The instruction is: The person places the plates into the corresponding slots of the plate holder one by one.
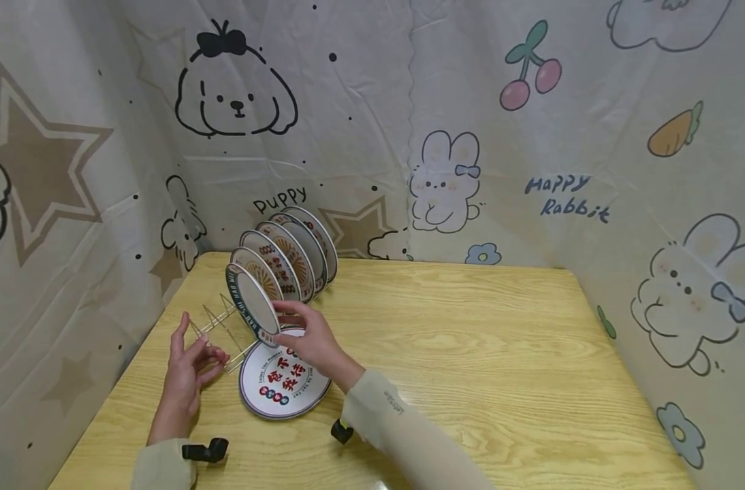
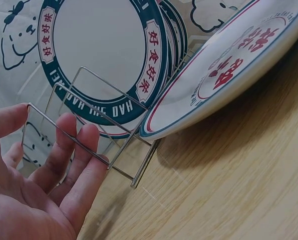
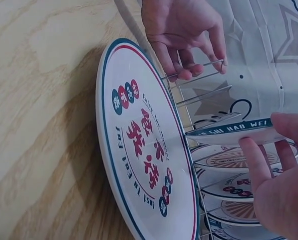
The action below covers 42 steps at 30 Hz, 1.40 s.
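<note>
A wire dish rack (image 2: 120,150) stands on the left of the table, and my left hand (image 1: 188,371) grips its near end, fingertips at the thin rods. My right hand (image 1: 314,340) pinches the edge of a plate with a dark green lettered rim (image 1: 256,303), thumb on one face and fingers on the other. That plate is upright in the rack, in front of several other plates (image 1: 293,255) standing in a row. Leaning low against the rack's side is a white plate with red characters (image 1: 284,381); neither hand visibly holds it.
The wooden table (image 1: 470,340) extends to the right. Behind and at both sides hang patterned cloth walls (image 1: 360,136) with cartoon puppies, rabbits and stars. A black wrist mount (image 1: 205,450) sits by the left cuff, another (image 1: 342,431) by the right.
</note>
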Available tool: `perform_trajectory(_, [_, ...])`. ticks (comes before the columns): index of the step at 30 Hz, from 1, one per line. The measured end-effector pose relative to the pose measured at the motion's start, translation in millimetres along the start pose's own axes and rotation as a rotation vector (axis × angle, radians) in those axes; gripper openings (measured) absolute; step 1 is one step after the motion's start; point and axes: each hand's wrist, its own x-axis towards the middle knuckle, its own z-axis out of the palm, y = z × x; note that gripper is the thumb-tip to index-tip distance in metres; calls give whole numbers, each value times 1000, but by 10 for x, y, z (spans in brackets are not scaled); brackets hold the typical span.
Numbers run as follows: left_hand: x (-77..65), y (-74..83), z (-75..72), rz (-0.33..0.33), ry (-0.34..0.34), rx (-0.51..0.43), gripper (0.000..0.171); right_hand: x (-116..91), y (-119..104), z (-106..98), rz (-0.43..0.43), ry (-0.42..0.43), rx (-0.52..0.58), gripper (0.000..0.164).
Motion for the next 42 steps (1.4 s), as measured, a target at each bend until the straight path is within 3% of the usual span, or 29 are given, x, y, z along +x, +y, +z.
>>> perform_trajectory(21, [1, -6, 15, -12, 11, 1, 67, 59, 59, 44, -80, 30, -44, 55])
perform_trajectory(34, [19, -19, -15, -18, -4, -13, 68, 104, 54, 49, -45, 75, -63, 50])
perform_trajectory(42, [18, -23, 2, -13, 18, 8, 67, 122, 65, 68, -112, 78, -79, 47])
